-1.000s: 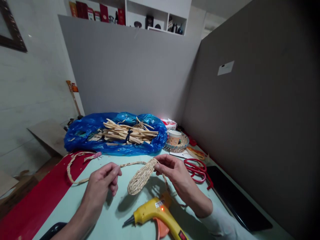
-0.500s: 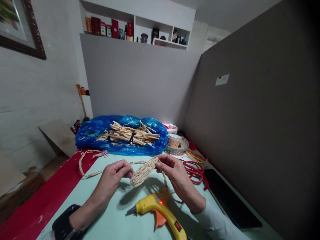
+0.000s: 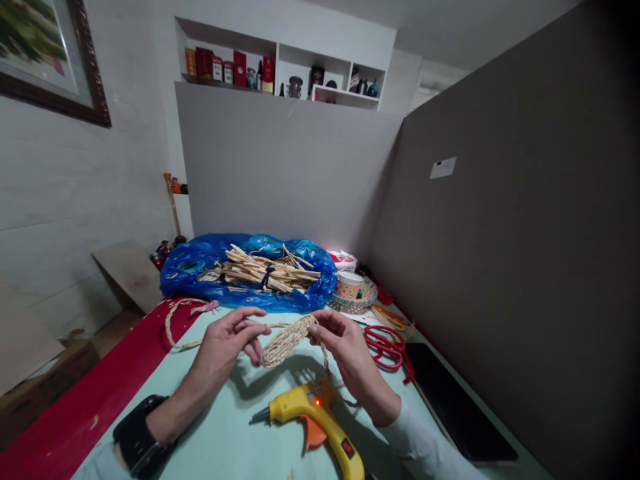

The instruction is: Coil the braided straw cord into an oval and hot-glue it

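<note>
Between my hands is an oval piece of coiled straw braid point(image 3: 287, 342), held tilted above the table. My right hand point(image 3: 345, 343) pinches its upper right end between thumb and fingers. My left hand point(image 3: 231, 343) is at the lower left end, thumb and fingers apart; its fingertips are beside the piece, perhaps touching its edge. A loose braid tail point(image 3: 173, 333) curves over the table to the left, and another length hangs below my right hand. Beneath the piece lies a yellow glue gun point(image 3: 305, 407) with an orange trigger and a lit red light, nozzle to the left.
Behind my hands, a blue plastic bag point(image 3: 187, 270) carries a tied bundle of dry straw point(image 3: 275, 270). A paper cup point(image 3: 349, 285) stands in a woven tray point(image 3: 367, 293). Red-handled scissors point(image 3: 385, 347) and a black tablet-like slab point(image 3: 460, 407) lie at the right. Grey partitions point(image 3: 285, 167) border the table.
My left hand's fingers have spread from a pinch at the piece's edge. My right hand still holds the piece. The whole view has shifted slightly.
</note>
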Demonstrator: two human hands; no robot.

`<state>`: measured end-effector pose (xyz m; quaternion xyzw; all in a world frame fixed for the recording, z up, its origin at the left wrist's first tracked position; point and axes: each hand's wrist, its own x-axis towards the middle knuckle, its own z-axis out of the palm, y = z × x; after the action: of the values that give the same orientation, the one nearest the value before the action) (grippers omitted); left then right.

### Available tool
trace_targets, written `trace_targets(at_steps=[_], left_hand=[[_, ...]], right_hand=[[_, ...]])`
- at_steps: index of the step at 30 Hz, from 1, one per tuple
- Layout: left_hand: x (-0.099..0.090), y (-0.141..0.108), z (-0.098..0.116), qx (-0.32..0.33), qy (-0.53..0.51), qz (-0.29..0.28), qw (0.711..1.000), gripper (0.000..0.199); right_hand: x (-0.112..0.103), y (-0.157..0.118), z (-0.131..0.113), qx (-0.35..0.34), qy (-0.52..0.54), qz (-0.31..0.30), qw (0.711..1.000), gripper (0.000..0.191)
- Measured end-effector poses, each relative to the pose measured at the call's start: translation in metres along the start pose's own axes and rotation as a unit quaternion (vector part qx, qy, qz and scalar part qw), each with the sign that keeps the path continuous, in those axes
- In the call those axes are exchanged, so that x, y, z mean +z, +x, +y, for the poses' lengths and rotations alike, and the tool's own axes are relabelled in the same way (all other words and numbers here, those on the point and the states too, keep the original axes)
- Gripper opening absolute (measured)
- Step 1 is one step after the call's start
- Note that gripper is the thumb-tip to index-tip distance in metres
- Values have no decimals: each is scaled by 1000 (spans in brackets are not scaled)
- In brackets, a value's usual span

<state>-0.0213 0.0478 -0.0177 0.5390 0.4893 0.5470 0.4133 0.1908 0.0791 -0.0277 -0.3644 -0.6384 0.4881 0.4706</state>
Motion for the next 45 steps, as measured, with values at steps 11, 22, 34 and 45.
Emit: trace_targets(at_steps=[11,22,34,45], left_hand=[[-11,-4,-23,40,149,44,987,30],[6,-8,-7,-39,13,-51,998,46],[12,-15,0,-34,37,-2,999,34],[14,-21,0,-55,46,47,996,33]], right_hand=[[4,-2,0,4,23,-1,1000,26],[7,-3,-5,10,35,27,999,16],[11,-12,-18,-14,-7,-7,1000,34],[27,-21,-15,23,49,-17,998,24]])
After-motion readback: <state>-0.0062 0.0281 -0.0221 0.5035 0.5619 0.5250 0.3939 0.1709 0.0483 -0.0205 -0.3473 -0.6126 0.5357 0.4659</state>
